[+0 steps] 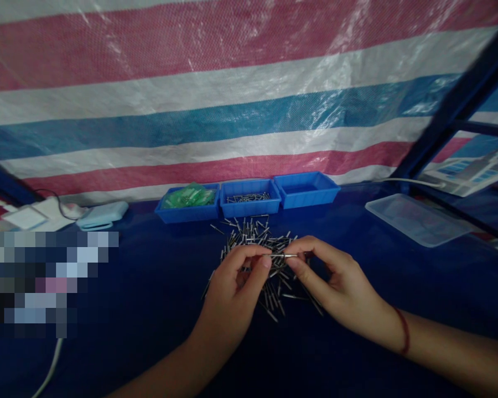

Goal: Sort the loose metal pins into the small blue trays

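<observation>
A loose pile of small metal pins (257,237) lies on the dark blue table cover. Just above the near side of the pile, my left hand (236,282) and my right hand (336,282) meet. Between their fingertips they pinch one thin metal pin (283,256), held level, with each hand on one end. A red thread band circles my right wrist.
Three blue trays stand at the back: one with green parts (188,202), one with metal pins (249,199), one that looks empty (307,190). A clear plastic lid (415,218) lies at right. A pale case (102,214) and a white cable (50,367) are at left. A striped tarp hangs behind.
</observation>
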`<state>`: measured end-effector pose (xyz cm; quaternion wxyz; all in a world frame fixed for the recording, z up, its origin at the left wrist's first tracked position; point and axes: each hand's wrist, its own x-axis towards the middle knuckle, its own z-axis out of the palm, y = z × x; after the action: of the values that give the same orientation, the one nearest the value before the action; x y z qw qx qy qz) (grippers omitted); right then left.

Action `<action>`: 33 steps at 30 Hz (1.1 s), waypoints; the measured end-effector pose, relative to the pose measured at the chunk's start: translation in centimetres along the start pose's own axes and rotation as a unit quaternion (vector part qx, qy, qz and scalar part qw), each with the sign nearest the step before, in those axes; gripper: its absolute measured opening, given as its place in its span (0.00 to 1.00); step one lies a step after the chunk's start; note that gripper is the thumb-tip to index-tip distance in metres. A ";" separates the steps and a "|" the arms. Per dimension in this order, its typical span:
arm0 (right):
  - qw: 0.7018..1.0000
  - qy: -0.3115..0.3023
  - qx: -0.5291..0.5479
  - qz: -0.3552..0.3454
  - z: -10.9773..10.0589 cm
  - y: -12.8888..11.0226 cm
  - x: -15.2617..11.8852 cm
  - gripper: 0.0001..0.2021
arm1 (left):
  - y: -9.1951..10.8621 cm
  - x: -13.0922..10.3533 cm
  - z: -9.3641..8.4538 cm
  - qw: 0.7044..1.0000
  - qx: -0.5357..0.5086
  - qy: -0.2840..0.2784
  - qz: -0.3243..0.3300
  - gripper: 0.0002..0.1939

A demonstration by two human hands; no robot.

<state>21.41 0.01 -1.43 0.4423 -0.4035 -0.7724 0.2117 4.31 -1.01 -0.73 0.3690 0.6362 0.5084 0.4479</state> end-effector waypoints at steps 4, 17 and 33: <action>0.999 0.021 0.003 -0.029 -0.2 -0.1 -0.1 0.04 | -0.4 0.1 0.1 1.000 -0.001 -0.025 -0.018 0.08; 0.980 0.004 -0.068 -0.186 -0.5 -0.3 0.4 0.05 | -0.9 0.4 0.0 0.997 0.046 -0.057 -0.001 0.11; 0.923 -0.003 -0.377 -0.079 -3.8 10.8 9.5 0.19 | -1.4 0.6 -0.4 0.997 0.028 -0.060 0.029 0.13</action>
<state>26.68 13.90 -2.01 0.2705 -0.4777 -0.8257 -0.1295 3.54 -0.17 -1.75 0.3676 0.6862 0.4795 0.4051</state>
